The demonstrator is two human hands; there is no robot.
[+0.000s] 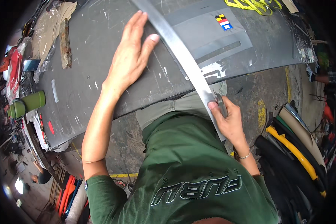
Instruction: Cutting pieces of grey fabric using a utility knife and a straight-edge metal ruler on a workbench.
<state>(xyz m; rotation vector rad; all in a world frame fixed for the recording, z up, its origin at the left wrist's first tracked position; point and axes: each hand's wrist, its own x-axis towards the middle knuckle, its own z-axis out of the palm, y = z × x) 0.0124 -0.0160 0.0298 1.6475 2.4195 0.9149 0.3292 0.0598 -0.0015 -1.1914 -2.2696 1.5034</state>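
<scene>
A long, flat metal straightedge (183,52) runs slantwise from the far edge of view over the table's near edge. My right hand (229,117) grips its near end, thumb on top; a small grey piece shows beside the fingers, its kind unclear. My left hand (128,56) lies stretched out on the dark table (97,41), holding nothing. Its fingertips and thumb are close to the straightedge's left side. Right of the straightedge lies a grey sheet (198,22) with a long slot and a small coloured checked label (223,22). The straightedge partly covers this sheet.
Yellow strapping (255,5) sits at the far right of the table. A worn wooden stick (65,43) lies far left, and a green bottle (28,104) at the left edge. Rolls of material, one yellow (291,151), stand at right. Another person (41,175) is at lower left.
</scene>
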